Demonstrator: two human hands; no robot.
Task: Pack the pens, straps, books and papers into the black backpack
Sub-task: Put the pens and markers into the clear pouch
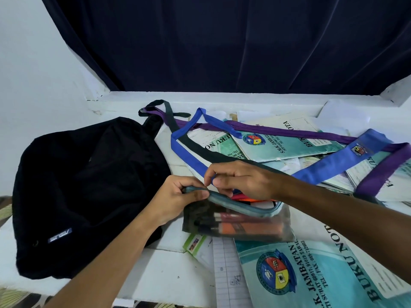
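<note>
The black backpack (84,192) lies flat on the left of the white table. Right of it sits a see-through pencil pouch (240,223) with several pens inside and a grey-blue zip edge. My left hand (175,201) pinches the pouch's left zip end. My right hand (242,181) rests over the open top, fingertips pinched at the zip. A blue strap (329,165), a purple strap (278,130) and a dark green strap (175,127) lie across teal notebooks (287,147). A further teal notebook (311,274) lies at the near right.
Loose white papers (347,116) and a lined sheet (229,274) lie around the notebooks. A dark curtain (222,41) hangs behind the table above a white ledge. The white wall is on the left. The table's front edge runs along the bottom left.
</note>
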